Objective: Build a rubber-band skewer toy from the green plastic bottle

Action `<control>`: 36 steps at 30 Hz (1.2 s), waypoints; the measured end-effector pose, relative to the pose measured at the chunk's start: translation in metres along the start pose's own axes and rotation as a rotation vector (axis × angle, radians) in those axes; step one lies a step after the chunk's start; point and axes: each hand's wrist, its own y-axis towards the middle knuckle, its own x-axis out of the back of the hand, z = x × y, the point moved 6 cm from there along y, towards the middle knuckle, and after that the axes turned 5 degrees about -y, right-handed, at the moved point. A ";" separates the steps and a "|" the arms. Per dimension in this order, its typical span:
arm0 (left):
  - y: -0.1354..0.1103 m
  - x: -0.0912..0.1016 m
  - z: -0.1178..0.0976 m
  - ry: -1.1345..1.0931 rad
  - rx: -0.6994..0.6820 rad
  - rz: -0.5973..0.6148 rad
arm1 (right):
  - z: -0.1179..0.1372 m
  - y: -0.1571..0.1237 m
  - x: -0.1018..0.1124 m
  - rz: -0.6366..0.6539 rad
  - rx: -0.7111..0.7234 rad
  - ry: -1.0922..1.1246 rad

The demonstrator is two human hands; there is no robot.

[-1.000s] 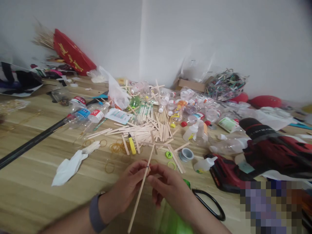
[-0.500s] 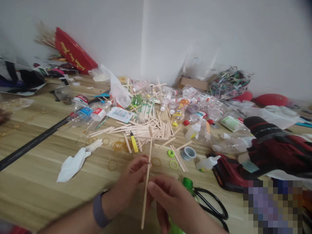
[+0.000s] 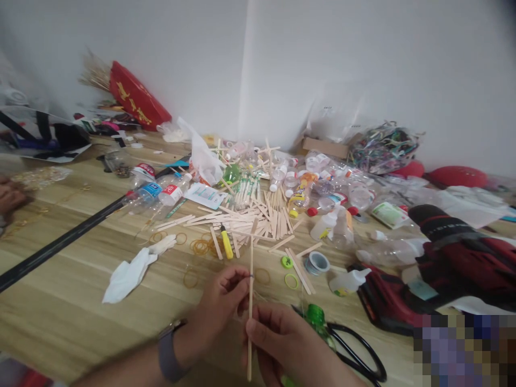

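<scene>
A slim wooden stick (image 3: 251, 252) stands lengthwise in front of me, with a crosspiece near its far end. My right hand (image 3: 282, 336) grips its lower part, thumb pressed along it. Beside the stick, my left hand (image 3: 226, 293) is closed in a pinch, fingertips touching it at a small dark band. What lies between those fingertips is hidden; a thin strand seems to trail nearby. Just beyond are a yellow-handled tool (image 3: 227, 244) and loose rubber bands (image 3: 200, 246). Under and beside my right hand lie black-handled scissors (image 3: 363, 352) and a green bottle (image 3: 315, 314).
Flat craft sticks (image 3: 278, 217) are heaped mid-table, with plastic bottles (image 3: 322, 185) behind. A red and black power drill (image 3: 447, 263) lies right. White glue bottles (image 3: 349, 281), a grey tape roll (image 3: 316, 263) and a white cloth (image 3: 129, 274) lie nearer. Another person's hand (image 3: 11, 196) shows far left.
The view has shifted, so the table appears slightly lower and farther right. The stick now looks more upright. Both hands keep about the same hold around it.
</scene>
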 end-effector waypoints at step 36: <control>-0.030 -0.012 -0.045 1.156 -0.931 -0.017 | 0.001 -0.011 -0.001 -0.050 -0.044 -0.113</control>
